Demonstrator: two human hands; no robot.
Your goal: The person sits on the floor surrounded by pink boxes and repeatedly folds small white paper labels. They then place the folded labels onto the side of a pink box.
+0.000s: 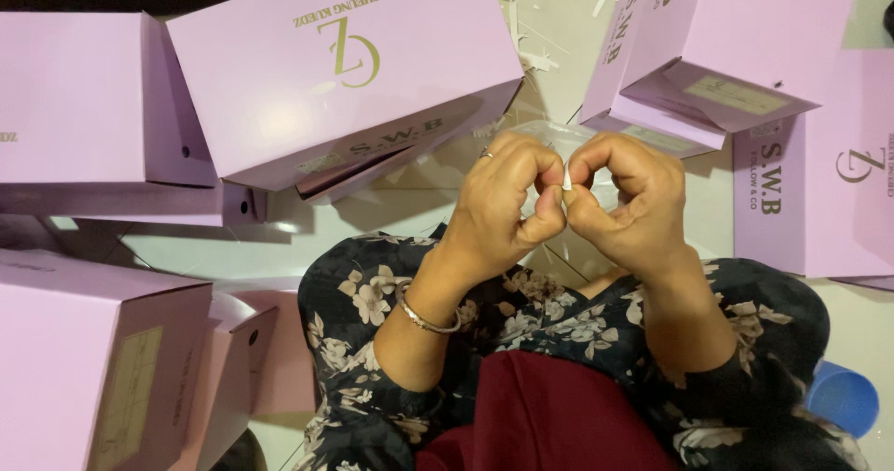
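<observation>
My left hand (pixel 507 196) and my right hand (pixel 624 196) meet in the middle of the view, fingers curled, pinching a small white strip (pixel 566 180) between their fingertips. A ring sits on one finger of the left hand and a thin bracelet (pixel 426 320) circles its wrist. Both forearms come out of dark floral sleeves. A clear plastic bag (pixel 545 136) lies on the pale floor just beyond the hands.
Several lilac cardboard boxes ring me: a large one (pixel 345 70) ahead left, one (pixel 65 98) far left, one (pixel 93 368) at lower left, two (pixel 736 42) ahead right. A blue round object (pixel 843 396) sits at lower right. White scraps (pixel 531 56) litter the floor.
</observation>
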